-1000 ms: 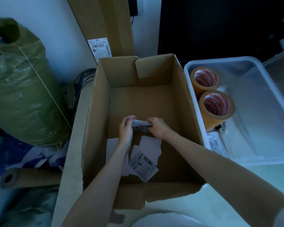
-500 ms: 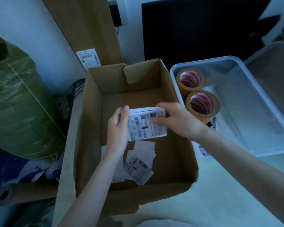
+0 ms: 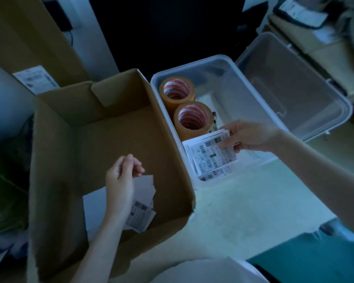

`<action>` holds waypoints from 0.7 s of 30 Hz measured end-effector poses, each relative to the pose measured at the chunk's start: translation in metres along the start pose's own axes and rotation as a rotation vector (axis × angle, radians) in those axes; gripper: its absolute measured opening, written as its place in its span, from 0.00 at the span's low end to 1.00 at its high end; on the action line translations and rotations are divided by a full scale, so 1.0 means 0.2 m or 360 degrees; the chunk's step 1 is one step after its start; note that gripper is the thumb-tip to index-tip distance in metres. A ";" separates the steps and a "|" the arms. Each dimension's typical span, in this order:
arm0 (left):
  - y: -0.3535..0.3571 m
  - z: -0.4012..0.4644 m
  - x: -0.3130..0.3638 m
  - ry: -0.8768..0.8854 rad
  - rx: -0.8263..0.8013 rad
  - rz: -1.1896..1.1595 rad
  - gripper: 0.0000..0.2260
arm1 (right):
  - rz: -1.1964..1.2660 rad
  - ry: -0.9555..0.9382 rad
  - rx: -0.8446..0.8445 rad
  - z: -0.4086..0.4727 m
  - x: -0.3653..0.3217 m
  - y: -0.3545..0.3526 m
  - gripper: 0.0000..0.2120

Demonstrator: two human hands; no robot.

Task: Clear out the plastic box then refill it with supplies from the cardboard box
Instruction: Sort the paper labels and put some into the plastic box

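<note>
An open cardboard box (image 3: pixel 55 152) stands at the left, with a few white barcode labels (image 3: pixel 143 213) lying on its floor. To its right is the clear plastic box (image 3: pixel 315 111), holding two brown tape rolls (image 3: pixel 190 119) at its left end. My right hand (image 3: pixel 251 135) grips a stack of barcode labels (image 3: pixel 208 158) and holds it inside the near left corner of the plastic box. My left hand (image 3: pixel 121 180) hovers inside the cardboard box above the loose labels, fingers loosely curled, holding nothing.
The plastic box's clear lid (image 3: pixel 290 86) leans at its far right side. A tall flat carton (image 3: pixel 29 37) stands against the wall behind. A green wrapped bundle (image 3: pixel 2 201) lies at the left. The pale floor (image 3: pixel 243 211) lies before the plastic box.
Both hands lifted the label stack out of the cardboard box. My left hand let go and stayed there, while my right hand carried the stack right into the plastic box.
</note>
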State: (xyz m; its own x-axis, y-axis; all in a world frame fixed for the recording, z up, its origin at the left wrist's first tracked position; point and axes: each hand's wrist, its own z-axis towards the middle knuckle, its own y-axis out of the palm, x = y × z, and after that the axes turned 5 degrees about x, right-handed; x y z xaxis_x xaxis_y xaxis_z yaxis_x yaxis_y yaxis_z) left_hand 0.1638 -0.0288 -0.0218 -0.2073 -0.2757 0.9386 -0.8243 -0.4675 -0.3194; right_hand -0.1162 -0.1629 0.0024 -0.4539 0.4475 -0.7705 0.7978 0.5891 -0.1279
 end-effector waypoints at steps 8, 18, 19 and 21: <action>0.06 -0.04 -0.08 -0.0104 -0.0034 0.0006 0.13 | -0.0520 0.0362 0.0078 0.25 0.10 0.03 0.11; 0.04 -0.05 -0.11 -0.0150 -0.0062 -0.0001 0.13 | -0.0675 0.0358 0.0045 0.25 0.10 0.05 0.26; 0.04 -0.05 -0.11 -0.0157 -0.0076 -0.0005 0.13 | -0.0655 0.0330 0.0080 0.24 0.09 0.04 0.24; 0.03 -0.04 -0.12 -0.0161 -0.0114 0.0008 0.13 | -0.0602 0.0267 0.0131 0.22 0.08 0.03 0.19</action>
State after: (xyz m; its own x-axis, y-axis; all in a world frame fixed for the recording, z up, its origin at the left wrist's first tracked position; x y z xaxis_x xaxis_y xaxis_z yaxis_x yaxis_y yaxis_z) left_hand 0.1588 -0.0180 -0.0451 -0.1600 -0.3628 0.9180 -0.8596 -0.4060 -0.3103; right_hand -0.1019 -0.1817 -0.0370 -0.7736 0.3174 -0.5484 0.5886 0.6803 -0.4367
